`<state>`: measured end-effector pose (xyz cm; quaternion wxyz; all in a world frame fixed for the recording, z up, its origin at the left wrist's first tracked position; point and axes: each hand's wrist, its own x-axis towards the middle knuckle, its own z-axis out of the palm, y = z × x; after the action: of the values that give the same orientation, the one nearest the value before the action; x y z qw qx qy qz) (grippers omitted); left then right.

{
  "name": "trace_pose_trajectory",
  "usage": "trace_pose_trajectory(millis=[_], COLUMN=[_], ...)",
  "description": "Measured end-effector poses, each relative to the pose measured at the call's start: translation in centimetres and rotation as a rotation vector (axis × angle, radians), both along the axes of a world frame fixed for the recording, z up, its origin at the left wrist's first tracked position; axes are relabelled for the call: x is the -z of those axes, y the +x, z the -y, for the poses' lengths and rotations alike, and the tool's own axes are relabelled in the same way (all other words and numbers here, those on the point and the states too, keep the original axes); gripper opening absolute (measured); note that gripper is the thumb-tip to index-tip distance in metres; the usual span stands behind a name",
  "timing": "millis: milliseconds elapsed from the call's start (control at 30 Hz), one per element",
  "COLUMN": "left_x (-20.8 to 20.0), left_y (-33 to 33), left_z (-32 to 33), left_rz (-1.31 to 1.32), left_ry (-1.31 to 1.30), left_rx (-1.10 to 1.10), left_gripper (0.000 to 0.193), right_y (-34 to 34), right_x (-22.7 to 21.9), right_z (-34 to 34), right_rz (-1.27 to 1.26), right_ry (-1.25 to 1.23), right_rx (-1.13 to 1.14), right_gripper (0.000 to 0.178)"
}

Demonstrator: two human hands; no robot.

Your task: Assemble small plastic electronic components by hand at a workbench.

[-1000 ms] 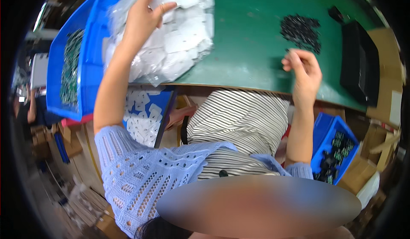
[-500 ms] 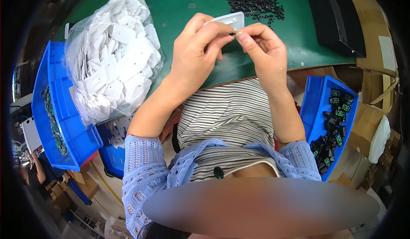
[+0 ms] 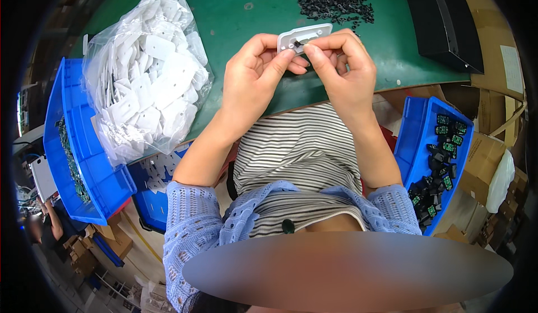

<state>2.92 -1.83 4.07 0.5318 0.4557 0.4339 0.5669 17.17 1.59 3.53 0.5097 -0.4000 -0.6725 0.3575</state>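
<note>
Above the near part of the green table, my left hand [image 3: 249, 78] is closed on a white plastic cover [image 3: 305, 33], its thumb on the near edge. The cover is shallow, with rounded corners, and its hollow inner side is tilted toward me. A small black part [image 3: 297, 43] shows against that inner side. My right hand [image 3: 348, 69] is closed in a pinch, thumb and forefinger tips right at the black part. The fingertips partly hide where the part meets the cover. Farther off lies a loose pile of small black parts [image 3: 333, 0].
A clear bag of white plastic covers [image 3: 157, 72] lies on the left of the table [image 3: 246, 19]. Blue bins stand at the left [image 3: 101, 150] and right [image 3: 414, 128], the right one holding black and green pieces. A black box [image 3: 443, 27] is at far right.
The cover has turned so its inner side faces me and has shifted slightly right and nearer. My left thumb has moved to its near edge; the right hand still pinches beside it.
</note>
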Motion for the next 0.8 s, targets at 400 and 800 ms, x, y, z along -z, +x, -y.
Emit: trace_pose_trajectory(millis=[400,800], left_x=[0.9,1.3], left_y=[-0.6,0.4], left_z=[0.4,0.3], left_rz=[-0.029,-0.221], left_ry=[0.065,-0.059], left_rx=[-0.081,-0.044], left_gripper=[0.007,0.022], right_y=[0.3,1.5], right_x=[0.1,1.4], right_z=[-0.4,0.1], right_rz=[-0.021,-0.182], right_ry=[0.006,-0.305], right_rx=[0.120,-0.117], right_gripper=[0.019,0.016])
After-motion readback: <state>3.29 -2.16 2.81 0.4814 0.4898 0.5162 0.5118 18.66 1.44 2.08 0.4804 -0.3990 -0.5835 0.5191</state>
